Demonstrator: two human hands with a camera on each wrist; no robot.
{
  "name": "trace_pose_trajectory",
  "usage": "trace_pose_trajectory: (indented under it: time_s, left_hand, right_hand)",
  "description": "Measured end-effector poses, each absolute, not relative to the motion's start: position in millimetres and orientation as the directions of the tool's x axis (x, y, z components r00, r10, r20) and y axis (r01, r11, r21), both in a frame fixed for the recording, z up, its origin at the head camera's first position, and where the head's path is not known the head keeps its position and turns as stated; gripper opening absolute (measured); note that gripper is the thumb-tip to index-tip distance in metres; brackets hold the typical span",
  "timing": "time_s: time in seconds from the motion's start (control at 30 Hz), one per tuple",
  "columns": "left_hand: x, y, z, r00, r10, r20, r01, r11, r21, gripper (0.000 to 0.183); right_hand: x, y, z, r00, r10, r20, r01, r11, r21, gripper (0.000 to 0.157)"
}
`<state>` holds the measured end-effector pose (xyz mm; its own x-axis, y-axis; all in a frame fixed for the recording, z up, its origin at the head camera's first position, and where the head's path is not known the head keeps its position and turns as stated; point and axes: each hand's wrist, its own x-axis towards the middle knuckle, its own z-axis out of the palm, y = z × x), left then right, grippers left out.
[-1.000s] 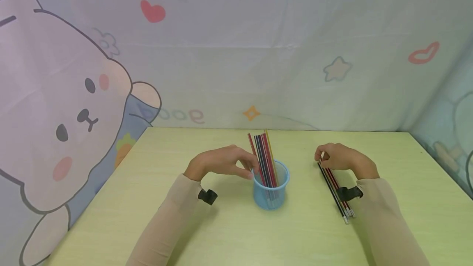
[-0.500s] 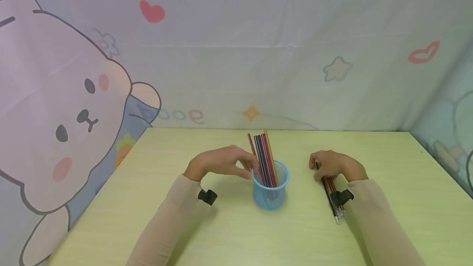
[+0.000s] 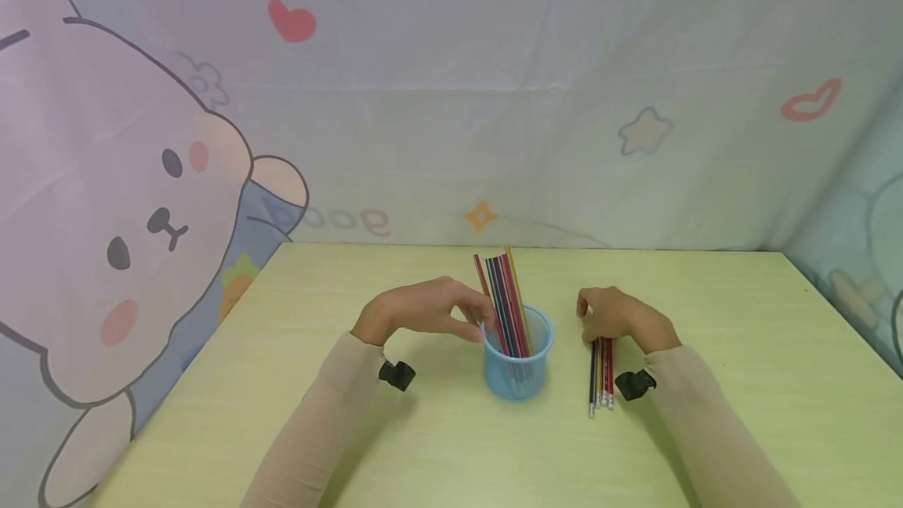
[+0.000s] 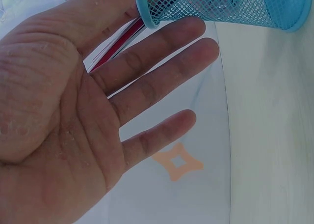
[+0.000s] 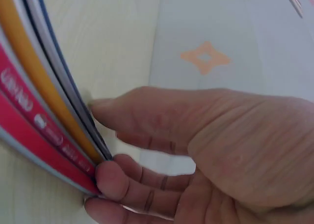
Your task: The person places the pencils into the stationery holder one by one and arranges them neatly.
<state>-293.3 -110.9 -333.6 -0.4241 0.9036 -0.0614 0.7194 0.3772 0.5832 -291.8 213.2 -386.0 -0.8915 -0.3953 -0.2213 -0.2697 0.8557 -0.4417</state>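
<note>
A light-blue mesh pencil cup (image 3: 515, 379) stands upright on the table, with several pencils (image 3: 506, 304) leaning in it. My left hand (image 3: 426, 308) is at the cup's left rim, pinching it between thumb and index finger. Its other fingers (image 4: 162, 94) reach out straight in the left wrist view. To the right of the cup, my right hand (image 3: 617, 316) grips a bundle of pencils (image 3: 602, 375) near their far ends. Dark blue, yellow and red pencils (image 5: 44, 106) lie side by side in the right wrist view, thumb on one side and fingertips on the other.
The pale yellow-green table (image 3: 353, 445) reaches back to a printed cloth backdrop (image 3: 451, 100). A black band device (image 3: 397, 375) sits on the left wrist and another black wrist device (image 3: 635, 384) on the right.
My right hand has shifted left, toward the cup, with the bundle of pencils, which has turned from slanting to nearly straight toward me. The left hand and cup have stayed in place.
</note>
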Motion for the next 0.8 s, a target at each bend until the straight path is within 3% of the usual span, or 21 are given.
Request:
trace_pose_trajectory:
  time_s: [0.47, 0.8]
  left_hand:
    - [-294, -111, -333, -0.422, 0.904, -0.063, 0.723, 0.378, 0.578, 0.008]
    - [-293, -111, -334, -0.42, 0.905, -0.065, 0.714, 0.374, 0.593, 0.007]
  right_hand:
    - [-290, 205, -386, -0.921, -0.326, -0.215, -0.209, 0.877, -0.433, 0.031]
    - [-287, 191, -392, -0.922, -0.351, -0.162, -0.263, 0.876, -0.403, 0.015]
